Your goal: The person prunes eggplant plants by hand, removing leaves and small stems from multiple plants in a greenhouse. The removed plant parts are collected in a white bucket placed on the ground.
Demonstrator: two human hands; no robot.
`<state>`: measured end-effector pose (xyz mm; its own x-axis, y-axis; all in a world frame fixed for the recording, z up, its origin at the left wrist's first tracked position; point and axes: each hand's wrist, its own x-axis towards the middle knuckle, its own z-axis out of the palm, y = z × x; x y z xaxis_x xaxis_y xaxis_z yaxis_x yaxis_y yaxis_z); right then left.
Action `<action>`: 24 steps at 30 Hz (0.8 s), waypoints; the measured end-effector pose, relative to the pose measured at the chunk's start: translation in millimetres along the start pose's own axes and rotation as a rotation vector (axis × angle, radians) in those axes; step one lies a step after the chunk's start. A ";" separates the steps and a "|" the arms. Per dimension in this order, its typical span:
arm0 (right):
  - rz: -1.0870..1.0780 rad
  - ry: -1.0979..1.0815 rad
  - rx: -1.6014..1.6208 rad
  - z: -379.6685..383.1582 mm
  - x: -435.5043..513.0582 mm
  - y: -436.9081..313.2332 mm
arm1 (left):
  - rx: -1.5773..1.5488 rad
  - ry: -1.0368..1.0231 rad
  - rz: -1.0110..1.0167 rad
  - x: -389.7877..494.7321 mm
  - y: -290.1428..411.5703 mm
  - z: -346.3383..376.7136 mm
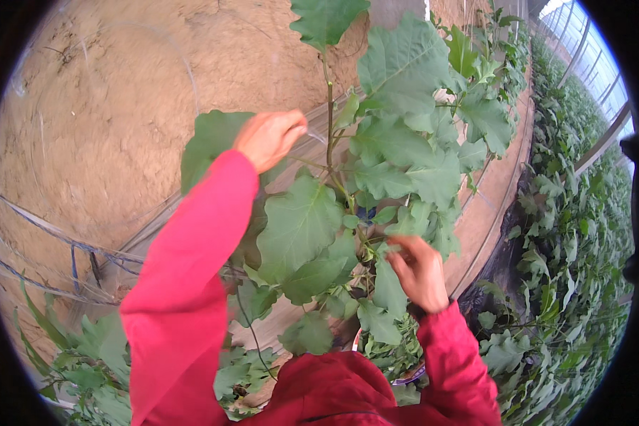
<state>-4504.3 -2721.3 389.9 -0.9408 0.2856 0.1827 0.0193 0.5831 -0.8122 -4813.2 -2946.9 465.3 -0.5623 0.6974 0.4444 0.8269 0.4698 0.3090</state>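
Before me stands a tall leafy plant, apparently an eggplant, with broad lobed leaves and a dark main stem [329, 117]. My left hand [270, 139] is raised left of that stem, fingers pinched on a thin clear plastic string [316, 136] that runs to it. A large leaf [207, 139] lies partly behind this hand. Lower on the right, my right hand [419, 271] is beside the lower leaves, its thumb and fingers curled near the side shoots [368, 247]. Blur and foliage hide whether it grips anything.
Below my right hand, a basin [411, 376] with a coloured rim holds picked leaves. A bare earth wall [122, 80] rises at the left, with blue-and-white cords [58, 234] strung low before it. Dense crop rows [570, 277] and slanted greenhouse poles [601, 139] stand at the right.
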 end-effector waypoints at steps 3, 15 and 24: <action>-0.215 -0.001 0.126 38.0 74.2 -29.5 | 0.353 -0.036 0.033 -36.9 -21.3 -39.2; 0.310 0.083 0.093 105.4 230.8 -23.7 | -0.886 -0.050 -0.540 8.8 11.1 -25.8; 0.274 0.123 0.408 69.8 224.8 -1.0 | -1.213 -0.053 -0.523 63.4 18.5 45.0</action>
<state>-4739.5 -2710.7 393.1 -0.8726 0.4879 -0.0234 0.1028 0.1366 -0.9853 -4833.3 -2869.6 461.3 -0.7871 0.6166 0.0190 -0.0323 -0.0720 0.9969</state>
